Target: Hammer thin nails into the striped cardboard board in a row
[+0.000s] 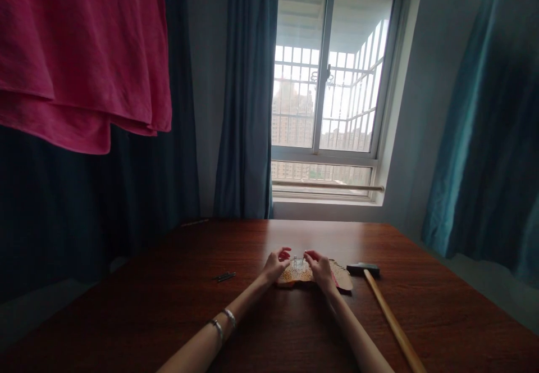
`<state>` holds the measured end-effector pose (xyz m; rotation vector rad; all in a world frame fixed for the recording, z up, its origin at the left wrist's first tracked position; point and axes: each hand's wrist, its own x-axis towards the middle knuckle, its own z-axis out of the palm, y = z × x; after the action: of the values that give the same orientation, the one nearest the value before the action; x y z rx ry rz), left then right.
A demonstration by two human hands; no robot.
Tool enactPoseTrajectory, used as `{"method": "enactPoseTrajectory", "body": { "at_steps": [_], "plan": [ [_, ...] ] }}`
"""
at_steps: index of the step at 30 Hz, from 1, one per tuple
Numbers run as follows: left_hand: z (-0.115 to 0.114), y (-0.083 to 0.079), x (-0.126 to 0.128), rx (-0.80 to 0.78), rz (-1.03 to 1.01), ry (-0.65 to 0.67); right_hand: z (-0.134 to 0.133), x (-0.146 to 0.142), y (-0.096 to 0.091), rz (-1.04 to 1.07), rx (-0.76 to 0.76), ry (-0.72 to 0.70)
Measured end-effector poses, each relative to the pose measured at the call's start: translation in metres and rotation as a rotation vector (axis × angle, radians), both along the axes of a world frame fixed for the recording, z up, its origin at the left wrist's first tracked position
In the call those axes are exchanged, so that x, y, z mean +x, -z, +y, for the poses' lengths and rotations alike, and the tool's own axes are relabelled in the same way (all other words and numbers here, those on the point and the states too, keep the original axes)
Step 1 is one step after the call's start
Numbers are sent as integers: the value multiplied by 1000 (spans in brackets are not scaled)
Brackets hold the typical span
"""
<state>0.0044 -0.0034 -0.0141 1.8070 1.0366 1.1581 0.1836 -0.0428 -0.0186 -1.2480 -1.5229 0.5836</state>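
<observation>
A flat, pale piece with a wavy edge and yellow and dark specks (301, 274) lies on the table in front of me. Thin nails (295, 260) stand upright on it, between my two hands. My right hand (320, 271) pinches a thin nail (303, 258) over the piece, its tip close to the surface. At the piece's left edge, my left hand (275, 265) is curved with thumb and fingers apart, holding nothing that I can see. Beyond the piece's right end lies a hammer (389, 317), its dark head at the far end and its wooden handle pointing toward me.
Several dark loose nails (224, 276) lie on the brown table (177, 317) to the left. A thin stick-like thing (194, 223) rests by the far left edge. Behind are a window (324, 81) and blue curtains (246, 92); a pink cloth (84, 53) hangs upper left.
</observation>
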Motion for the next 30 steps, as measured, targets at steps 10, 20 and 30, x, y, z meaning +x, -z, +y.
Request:
{"method": "enactPoseTrajectory", "body": {
  "at_steps": [10,20,30],
  "plan": [
    [36,23,13,-67,-60,130,22,-14,17,-125,31,48],
    [44,33,19,-103,-93,153,24,-11,23,-183,46,52],
    [31,21,21,5,82,128,21,-6,19,-240,52,1]
  ]
}}
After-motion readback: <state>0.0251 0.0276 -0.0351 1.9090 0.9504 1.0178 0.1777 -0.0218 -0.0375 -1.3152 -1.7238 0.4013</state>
